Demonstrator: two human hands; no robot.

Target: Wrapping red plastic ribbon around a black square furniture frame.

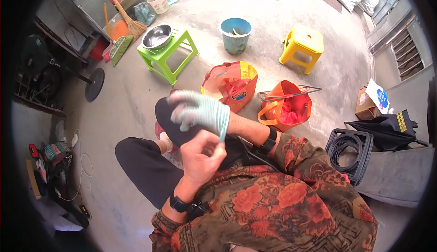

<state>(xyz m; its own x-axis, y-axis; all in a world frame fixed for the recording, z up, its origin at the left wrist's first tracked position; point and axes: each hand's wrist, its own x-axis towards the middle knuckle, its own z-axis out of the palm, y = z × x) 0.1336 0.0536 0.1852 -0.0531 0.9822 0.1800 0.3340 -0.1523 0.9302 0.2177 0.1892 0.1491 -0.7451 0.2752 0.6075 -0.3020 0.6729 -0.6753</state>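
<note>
Over grey floor (120, 115), the left hand (200, 157) pinches the glove cuff (222, 123), right hand (200, 110) unclenched but blurred.

The bare left hand (201, 157) pinches at the right wrist (235, 124) while the gloved right hand (200, 111) extends leftward, blurred, its fingers (185, 98) loosely bent.

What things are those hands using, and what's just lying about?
In use:
- striped glove, on the right hand
- left hand, pinching the glove's cuff

Probably just lying about:
- blue bucket
- yellow stool
- metal bowl
- broom
</note>
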